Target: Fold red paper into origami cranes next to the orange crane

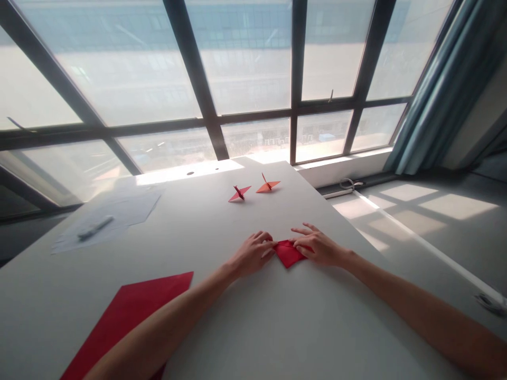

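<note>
A small folded piece of red origami paper (289,255) lies on the white table between my hands, one corner pointing towards me. My left hand (256,252) pinches its left corner, thumb and fingers together. On the right side, my right hand (317,246) rests with its fingers spread, the fingertips touching the paper's upper right edge. Beyond the hands stand two folded paper cranes, a red crane (240,194) and an orange crane (269,185). A larger red sheet (134,303) lies at the near left, partly hidden under my left forearm.
White paper sheets (134,208) lie at the table's far left, with a grey-white marker-like object (95,228) on them. Large windows (245,58) rise behind the table (222,221). The table's right edge drops to a sunlit floor, and a blue curtain (443,89) hangs at right.
</note>
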`<move>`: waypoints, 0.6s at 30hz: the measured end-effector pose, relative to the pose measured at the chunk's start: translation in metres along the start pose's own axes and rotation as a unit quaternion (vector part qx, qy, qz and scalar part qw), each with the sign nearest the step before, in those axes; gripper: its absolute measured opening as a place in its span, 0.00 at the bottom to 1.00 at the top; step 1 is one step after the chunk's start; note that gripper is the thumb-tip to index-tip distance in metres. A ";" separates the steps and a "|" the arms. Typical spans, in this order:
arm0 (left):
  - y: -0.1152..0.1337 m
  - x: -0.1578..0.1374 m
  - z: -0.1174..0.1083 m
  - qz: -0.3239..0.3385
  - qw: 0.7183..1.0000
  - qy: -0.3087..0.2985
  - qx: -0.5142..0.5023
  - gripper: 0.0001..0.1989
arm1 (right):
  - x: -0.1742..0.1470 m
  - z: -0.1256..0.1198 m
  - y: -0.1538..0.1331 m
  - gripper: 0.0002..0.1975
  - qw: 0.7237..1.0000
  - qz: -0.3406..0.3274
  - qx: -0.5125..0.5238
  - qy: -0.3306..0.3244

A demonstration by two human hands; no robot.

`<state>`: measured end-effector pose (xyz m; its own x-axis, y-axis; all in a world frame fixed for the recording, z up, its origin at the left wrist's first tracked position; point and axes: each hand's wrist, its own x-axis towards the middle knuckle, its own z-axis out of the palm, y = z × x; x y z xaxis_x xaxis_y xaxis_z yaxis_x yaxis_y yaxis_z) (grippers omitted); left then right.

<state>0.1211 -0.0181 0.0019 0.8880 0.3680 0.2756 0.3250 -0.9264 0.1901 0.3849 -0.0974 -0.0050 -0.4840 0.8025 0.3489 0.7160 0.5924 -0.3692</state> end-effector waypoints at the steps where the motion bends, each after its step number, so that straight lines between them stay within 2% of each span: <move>1: -0.001 0.000 0.001 0.005 1.000 0.002 -0.006 0.16 | 0.000 0.001 0.000 0.13 1.000 -0.004 0.006 0.001; 7: -0.001 0.004 -0.001 0.071 0.997 -0.032 -0.027 0.17 | -0.001 -0.002 0.012 0.11 0.999 -0.008 0.042 -0.008; 13: 0.001 0.005 -0.004 0.055 0.997 -0.039 -0.034 0.17 | -0.007 -0.001 0.020 0.12 0.999 -0.012 0.031 0.036; 16: 0.003 0.005 -0.003 0.048 0.997 -0.034 -0.041 0.16 | -0.008 -0.002 0.011 0.11 0.998 -0.016 0.011 0.058; 18: 0.004 0.005 -0.002 0.040 0.998 -0.028 -0.050 0.16 | -0.008 -0.001 0.000 0.15 0.999 -0.031 -0.002 0.036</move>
<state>0.1262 -0.0194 0.0057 0.9277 0.2855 0.2407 0.2205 -0.9390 0.2640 0.3893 -0.1033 -0.0072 -0.4899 0.7577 0.4312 0.6881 0.6397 -0.3425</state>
